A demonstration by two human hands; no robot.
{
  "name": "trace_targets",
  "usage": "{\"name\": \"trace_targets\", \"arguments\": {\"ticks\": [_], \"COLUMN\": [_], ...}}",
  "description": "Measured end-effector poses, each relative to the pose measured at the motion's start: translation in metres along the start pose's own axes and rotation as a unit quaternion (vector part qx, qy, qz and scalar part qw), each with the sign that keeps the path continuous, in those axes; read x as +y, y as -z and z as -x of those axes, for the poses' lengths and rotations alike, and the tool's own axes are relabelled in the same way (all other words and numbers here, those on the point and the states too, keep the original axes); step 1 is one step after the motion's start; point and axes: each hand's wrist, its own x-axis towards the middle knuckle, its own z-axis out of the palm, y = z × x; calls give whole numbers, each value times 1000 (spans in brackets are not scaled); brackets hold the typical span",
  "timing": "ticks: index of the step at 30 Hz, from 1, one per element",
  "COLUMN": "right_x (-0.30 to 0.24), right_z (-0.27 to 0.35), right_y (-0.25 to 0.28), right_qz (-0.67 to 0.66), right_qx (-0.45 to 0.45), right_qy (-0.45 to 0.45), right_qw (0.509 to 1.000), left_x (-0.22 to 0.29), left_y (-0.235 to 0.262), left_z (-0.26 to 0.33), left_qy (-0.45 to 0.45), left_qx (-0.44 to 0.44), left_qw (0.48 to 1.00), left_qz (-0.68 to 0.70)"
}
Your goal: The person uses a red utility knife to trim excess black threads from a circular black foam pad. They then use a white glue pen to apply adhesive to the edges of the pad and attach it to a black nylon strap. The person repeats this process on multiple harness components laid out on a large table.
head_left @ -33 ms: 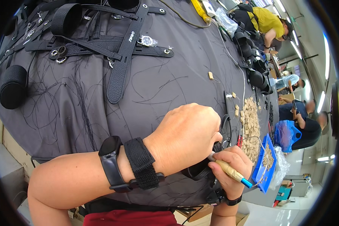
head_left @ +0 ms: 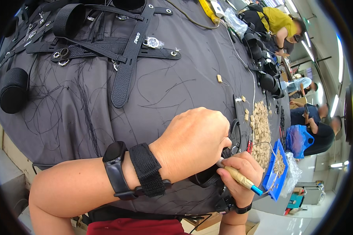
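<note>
My left hand (head_left: 194, 131), back of the hand up, is closed with its fingers curled down out of sight. It lies over a black leather piece (head_left: 205, 178) with a curved, cuff-like edge, and seems to grip it. Close beside it, my right hand (head_left: 242, 172) is closed around a pen-like tool (head_left: 239, 178) with a tan taped grip and a bright blue end. The tool's tip, by my left fingers, is mostly hidden. A thin cord runs near the tool's blue end. Black straps (head_left: 236, 129) rise just beyond the hands.
Black leather straps with metal rings (head_left: 125, 58) lie at the far left on the grey cloth (head_left: 176, 86), among loose black threads. Small tan pieces (head_left: 261, 125) are heaped to the right, beside a blue tray (head_left: 268, 180). A person in yellow (head_left: 278, 21) works at the far right.
My hands and the tool have not visibly moved. At the far right, the person in yellow has shifted head and arm slightly.
</note>
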Motion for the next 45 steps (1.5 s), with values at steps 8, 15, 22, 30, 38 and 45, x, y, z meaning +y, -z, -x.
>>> {"name": "trace_targets", "arguments": {"ticks": [8,15,22,30,38,45], "right_x": [0,-1,8,33,61,67], "right_z": [0,0,7,16,11,32], "right_y": [0,0,8,20,46,79], "right_qz": [0,5,-67,-321,-588,-667], "right_qx": [-2,0,96,362,433,511], "right_qy": [-5,-11,30,-12,-87,-61], "right_qw": [1000,1000,993,875,677,539], "left_x": [0,-1,5,3,58,86], "left_y": [1,1,10,48,37,30], "left_z": [-1,-1,-5,-13,21,-32], "left_qy": [8,16,34,-79,-100,-158], "left_qx": [-7,-12,4,257,-259,-264], "left_qw": [1000,1000,999,887,930,884], "left_qz": [9,15,32,-376,-240,-352]}}
